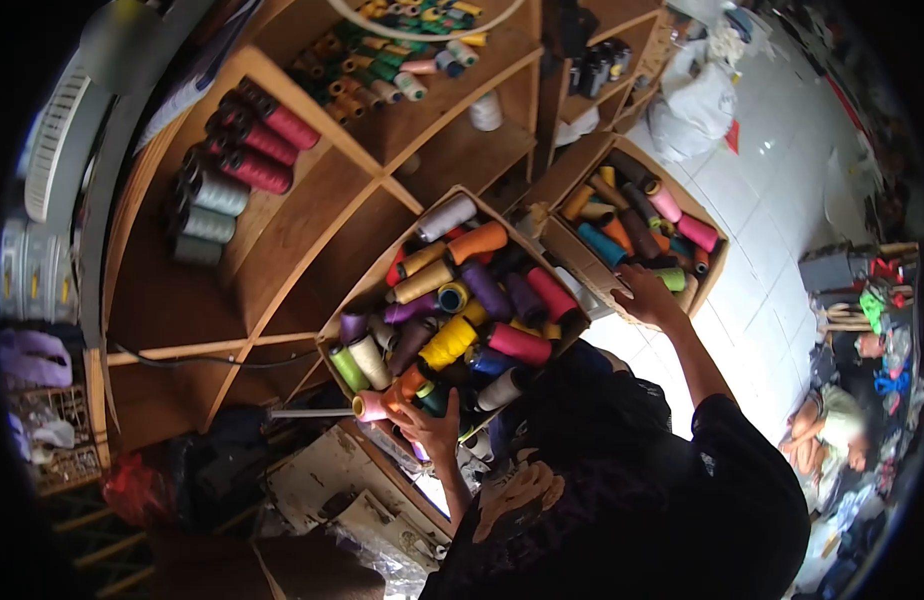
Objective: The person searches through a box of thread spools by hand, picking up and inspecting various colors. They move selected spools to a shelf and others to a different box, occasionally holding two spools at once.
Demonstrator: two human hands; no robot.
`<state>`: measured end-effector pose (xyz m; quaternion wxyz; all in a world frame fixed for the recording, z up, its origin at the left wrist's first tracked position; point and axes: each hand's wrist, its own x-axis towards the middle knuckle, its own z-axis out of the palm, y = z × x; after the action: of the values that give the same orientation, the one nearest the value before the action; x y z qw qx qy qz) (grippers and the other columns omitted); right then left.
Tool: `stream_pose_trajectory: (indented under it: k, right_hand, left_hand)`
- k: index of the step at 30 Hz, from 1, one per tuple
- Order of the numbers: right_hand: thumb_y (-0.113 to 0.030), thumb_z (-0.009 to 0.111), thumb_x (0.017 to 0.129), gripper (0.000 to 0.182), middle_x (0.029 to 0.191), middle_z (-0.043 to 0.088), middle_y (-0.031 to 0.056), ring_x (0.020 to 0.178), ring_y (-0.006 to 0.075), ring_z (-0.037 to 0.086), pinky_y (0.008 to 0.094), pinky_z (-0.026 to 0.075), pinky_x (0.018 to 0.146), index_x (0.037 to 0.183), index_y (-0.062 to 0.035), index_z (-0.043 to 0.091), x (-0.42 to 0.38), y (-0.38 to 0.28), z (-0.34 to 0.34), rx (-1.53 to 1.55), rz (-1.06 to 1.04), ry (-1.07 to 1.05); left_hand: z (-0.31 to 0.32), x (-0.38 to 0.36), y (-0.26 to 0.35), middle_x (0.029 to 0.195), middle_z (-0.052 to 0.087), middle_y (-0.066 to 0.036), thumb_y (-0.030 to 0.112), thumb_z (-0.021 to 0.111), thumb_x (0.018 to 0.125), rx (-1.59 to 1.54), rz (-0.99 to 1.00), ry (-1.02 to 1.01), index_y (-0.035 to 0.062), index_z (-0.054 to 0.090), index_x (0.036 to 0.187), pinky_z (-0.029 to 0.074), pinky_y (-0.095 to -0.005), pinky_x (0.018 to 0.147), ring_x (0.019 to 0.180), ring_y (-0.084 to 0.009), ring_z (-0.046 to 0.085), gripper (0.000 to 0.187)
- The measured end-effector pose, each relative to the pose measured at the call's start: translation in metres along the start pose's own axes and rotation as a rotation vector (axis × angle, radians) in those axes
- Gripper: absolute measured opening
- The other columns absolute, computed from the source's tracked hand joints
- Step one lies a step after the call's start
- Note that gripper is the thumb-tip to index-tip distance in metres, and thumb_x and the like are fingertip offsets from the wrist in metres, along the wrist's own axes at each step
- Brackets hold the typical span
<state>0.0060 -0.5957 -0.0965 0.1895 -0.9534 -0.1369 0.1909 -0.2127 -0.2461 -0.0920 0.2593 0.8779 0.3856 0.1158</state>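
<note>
Black tee [642, 480] up close, head view. Got L hand [435, 428] part-spread at pink cone [369, 406], big box [528, 245] corner; can't tell if gripping. R hand [642, 297] loosely open on small box [582, 264] rim. Prob. handling cones [449, 343]; next, need firm L grip.

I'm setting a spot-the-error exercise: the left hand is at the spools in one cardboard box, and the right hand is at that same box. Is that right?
Not quite: the head view shows the right hand at a second cardboard box. The left hand is indeed at the spools in the first box.
</note>
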Motion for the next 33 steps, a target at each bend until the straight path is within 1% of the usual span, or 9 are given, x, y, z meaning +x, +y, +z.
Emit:
stream_pose_trajectory:
  k: [3,4,6,9,10,20,25,28,33]
  right_hand:
    - [-0.025,0.062,0.085,0.037,0.112,0.058,0.0189,0.106,0.0377,0.055,0.0447,0.045,0.09,0.116,-0.0074,0.056,0.009,-0.02,0.011,0.092,-0.207,-0.003]
    - [-0.013,0.063,0.082,0.032,0.109,0.059,0.0198,0.103,0.0372,0.057,0.0412,0.046,0.089,0.113,-0.0035,0.058,0.01,-0.034,0.007,0.118,-0.333,0.035]
    - [-0.011,0.064,0.081,0.033,0.108,0.059,0.0195,0.103,0.038,0.057,0.0414,0.047,0.088,0.113,-0.0037,0.058,0.013,-0.06,0.001,0.205,-0.502,0.021]
    - [-0.009,0.066,0.078,0.034,0.107,0.06,0.0178,0.103,0.0378,0.056,0.0425,0.045,0.089,0.111,-0.0046,0.057,0.016,-0.085,0.008,0.252,-0.589,-0.07]
    - [-0.012,0.068,0.077,0.04,0.11,0.058,0.0191,0.108,0.039,0.053,0.0461,0.043,0.092,0.114,-0.0051,0.054,0.019,-0.086,0.015,0.205,-0.64,-0.091]
    - [-0.022,0.072,0.075,0.057,0.127,0.043,0.0217,0.116,0.0402,0.043,0.0501,0.038,0.095,0.125,-0.007,0.049,0.035,-0.068,0.037,-0.009,-0.652,-0.104]
    - [-0.025,0.074,0.073,0.061,0.127,0.041,0.0219,0.114,0.0411,0.043,0.0498,0.038,0.095,0.126,-0.0071,0.049,0.03,-0.073,0.042,-0.033,-0.62,-0.048]
    - [-0.024,0.075,0.071,0.063,0.128,0.041,0.0219,0.114,0.0412,0.043,0.0494,0.038,0.095,0.125,-0.0071,0.049,0.031,-0.073,0.044,-0.027,-0.607,-0.053]
    - [-0.023,0.077,0.069,0.065,0.128,0.04,0.0228,0.113,0.0415,0.043,0.0495,0.037,0.096,0.125,-0.0064,0.049,0.036,-0.07,0.046,-0.012,-0.616,-0.053]
  left_hand:
    - [0.001,0.002,-0.003,0.144,0.019,-0.026,0.036,0.084,0.062,-0.038,-0.012,0.019,0.0189,0.031,0.141,0.029,-0.0605,0.1,0.129,-0.0468,0.03,0.097]
    - [0.001,0.0,0.0,0.145,0.018,-0.026,0.037,0.084,0.061,0.015,-0.055,0.027,0.0172,0.032,0.141,0.028,-0.06,0.101,0.132,-0.047,0.027,0.097]
    - [0.005,0.0,-0.005,0.146,0.017,-0.027,0.038,0.083,0.06,-0.01,-0.029,0.071,0.0159,0.034,0.141,0.027,-0.0615,0.101,0.134,-0.0476,0.024,0.097]
    - [0.005,0.0,-0.003,0.147,0.013,-0.027,0.04,0.083,0.06,0.007,-0.103,0.067,0.0137,0.026,0.144,0.024,-0.0648,0.101,0.136,-0.0471,0.019,0.105]
    - [0.004,-0.003,-0.001,0.147,0.012,-0.027,0.041,0.083,0.06,0.004,-0.128,0.073,0.0132,0.024,0.144,0.023,-0.0654,0.101,0.136,-0.047,0.018,0.107]
    - [-0.012,-0.027,0.01,0.143,0.014,-0.031,0.041,0.086,0.058,-0.031,-0.095,0.156,0.0053,0.025,0.14,0.025,-0.0587,0.102,0.132,-0.0485,0.021,0.109]
    - [-0.02,-0.034,0.012,0.124,0.036,-0.023,0.031,0.086,0.06,-0.034,-0.031,0.203,0.0049,0.046,0.122,0.034,-0.0532,0.095,0.116,-0.04,0.039,0.078]
    - [-0.014,-0.033,0.005,0.114,0.041,-0.02,0.028,0.084,0.062,-0.054,0.018,0.22,0.006,0.051,0.112,0.036,-0.0511,0.092,0.109,-0.0377,0.042,0.063]
    - [-0.019,-0.03,0.007,0.116,0.044,-0.02,0.026,0.082,0.066,-0.062,0.001,0.179,0.0062,0.05,0.116,0.038,-0.0492,0.095,0.111,-0.0386,0.044,0.063]
